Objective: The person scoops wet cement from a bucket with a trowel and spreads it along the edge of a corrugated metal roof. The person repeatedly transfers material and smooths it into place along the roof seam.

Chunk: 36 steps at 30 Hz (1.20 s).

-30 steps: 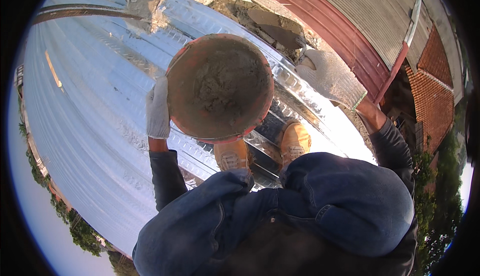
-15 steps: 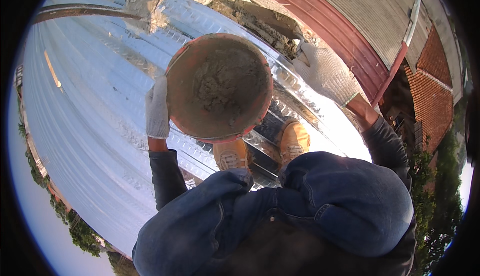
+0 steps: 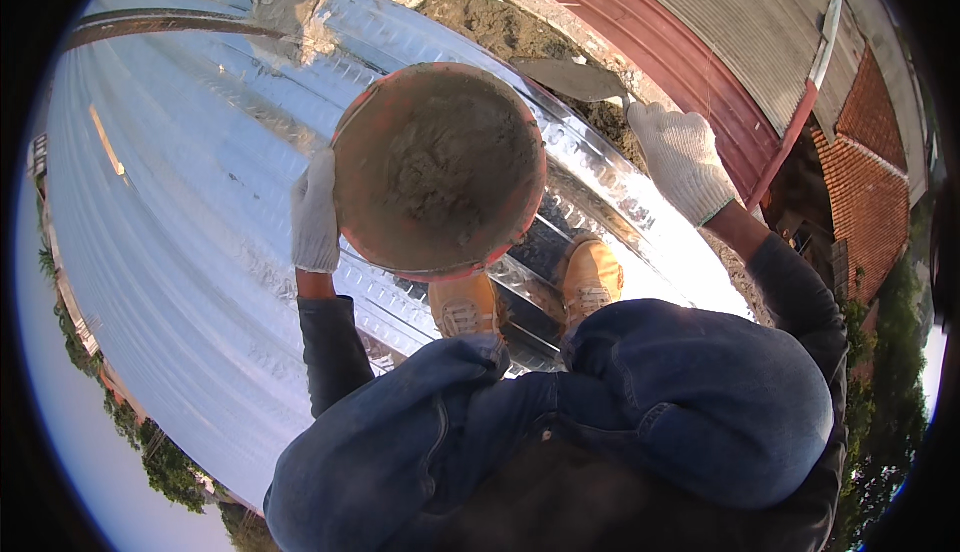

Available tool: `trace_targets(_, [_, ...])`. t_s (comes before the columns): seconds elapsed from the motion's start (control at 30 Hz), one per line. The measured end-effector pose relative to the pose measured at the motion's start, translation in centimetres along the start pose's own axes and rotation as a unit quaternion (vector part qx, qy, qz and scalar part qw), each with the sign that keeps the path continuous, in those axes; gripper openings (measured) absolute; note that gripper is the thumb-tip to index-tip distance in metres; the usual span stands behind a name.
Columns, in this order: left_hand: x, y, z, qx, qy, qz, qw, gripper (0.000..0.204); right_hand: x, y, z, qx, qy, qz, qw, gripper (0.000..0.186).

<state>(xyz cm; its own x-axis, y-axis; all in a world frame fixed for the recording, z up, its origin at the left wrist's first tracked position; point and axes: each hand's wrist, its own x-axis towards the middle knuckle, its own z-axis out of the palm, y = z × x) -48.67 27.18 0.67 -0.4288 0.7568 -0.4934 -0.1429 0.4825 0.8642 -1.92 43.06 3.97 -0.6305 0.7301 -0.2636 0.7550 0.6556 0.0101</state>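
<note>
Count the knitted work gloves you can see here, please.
2: one knitted glove on the left hand, against the left side of the mortar bucket; another on the right hand, holding the trowel.

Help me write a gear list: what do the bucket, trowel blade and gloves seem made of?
Bucket: probably plastic; reddish patches show through a dull grey-brown coating.
Trowel blade: likely metal, being thin and flat; dull grey-brown, perhaps smeared.
Gloves: apparently knitted cotton or a blend, matt off-white, with visible knit texture.

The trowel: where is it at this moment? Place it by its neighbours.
In the head view, the trowel is above and right of centre, its handle in the gloved right hand, its blade between the bucket and the red metal sheeting.
</note>
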Motion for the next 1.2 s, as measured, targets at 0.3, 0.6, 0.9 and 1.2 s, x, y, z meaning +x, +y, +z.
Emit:
trace_targets(0.3, [-0.5, 0.4, 0.1, 0.022, 0.018, 0.015, 0.999, 0.052, -2.1, 2.7, 0.1, 0.013, -0.071, 0.006, 0.997, 0.021])
trace_targets(0.6, [-0.4, 0.7, 1.0, 0.006, 0.007, 0.015, 1.000, 0.049, 12.1, 6.4, 2.4, 0.080, 0.080, -0.056, 0.992, 0.019])
trace_targets(0.9, [-0.4, 0.3, 0.6, -0.012, -0.001, 0.010, 1.000, 0.048, 7.3, 9.0, 4.9, 0.045, -0.017, -0.112, 0.993, 0.017])
trace_targets(1.2, [0.6, -0.7, -1.4, 0.015, -0.020, -0.007, 1.000, 0.052, -2.1, 6.7, 4.7, -0.019, -0.107, -0.023, 0.994, 0.020])
